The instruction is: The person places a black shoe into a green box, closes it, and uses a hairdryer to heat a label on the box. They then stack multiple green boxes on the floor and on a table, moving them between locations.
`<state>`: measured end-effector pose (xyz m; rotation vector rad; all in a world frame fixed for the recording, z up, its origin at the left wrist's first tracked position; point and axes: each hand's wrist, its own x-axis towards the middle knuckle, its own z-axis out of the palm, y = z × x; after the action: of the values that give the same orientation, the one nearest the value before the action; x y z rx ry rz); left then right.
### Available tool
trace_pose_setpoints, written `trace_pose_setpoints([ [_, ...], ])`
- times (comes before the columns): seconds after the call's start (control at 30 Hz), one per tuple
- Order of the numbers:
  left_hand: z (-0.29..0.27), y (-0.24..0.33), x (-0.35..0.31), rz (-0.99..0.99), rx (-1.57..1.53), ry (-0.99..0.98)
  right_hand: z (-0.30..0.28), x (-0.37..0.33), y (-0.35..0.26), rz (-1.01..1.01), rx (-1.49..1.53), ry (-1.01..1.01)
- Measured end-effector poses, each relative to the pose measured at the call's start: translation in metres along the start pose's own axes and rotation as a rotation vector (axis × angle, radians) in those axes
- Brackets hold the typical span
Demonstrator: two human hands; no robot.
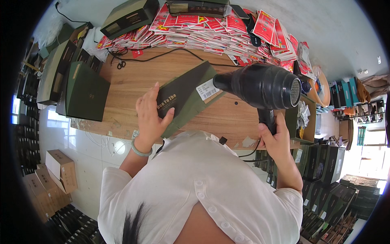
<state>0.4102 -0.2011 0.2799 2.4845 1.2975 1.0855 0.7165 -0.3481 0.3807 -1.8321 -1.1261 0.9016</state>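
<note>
My right hand is wrapped round the handle of a black hair dryer. The dryer's nozzle points left, at a white barcode label on the end of a dark green box, close to or touching it. My left hand grips the left part of this box, thumb on the printed face and fingers along the upper edge; some fingers are partly hidden. The box lies slantwise over the wooden table, in front of my body. A power cord hangs below my right hand.
Stacked red and white printed packets line the table's back, with a dark box on them. Scissors lie by a black cable at the back left. Green boxes stand on the left; cartons sit on the floor.
</note>
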Motion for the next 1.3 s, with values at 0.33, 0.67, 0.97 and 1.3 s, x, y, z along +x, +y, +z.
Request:
trace_pose_setpoints([
  [0.33, -0.001, 0.004, 0.000, 0.004, 0.024, 0.001, 0.005, 0.009, -0.009, -0.033, -0.022, 0.004],
  [0.67, -0.001, 0.005, 0.000, 0.007, 0.026, -0.004, 0.004, 0.006, -0.003, -0.112, -0.088, -0.078],
  [0.97, -0.010, 0.009, 0.003, 0.001, 0.117, -0.167, 0.010, 0.002, -0.009, -0.155, -0.147, -0.067],
  [1.3, -0.008, 0.009, 0.006, -0.019, 0.094, -0.183, 0.013, -0.005, 0.001, -0.120, -0.103, -0.006],
])
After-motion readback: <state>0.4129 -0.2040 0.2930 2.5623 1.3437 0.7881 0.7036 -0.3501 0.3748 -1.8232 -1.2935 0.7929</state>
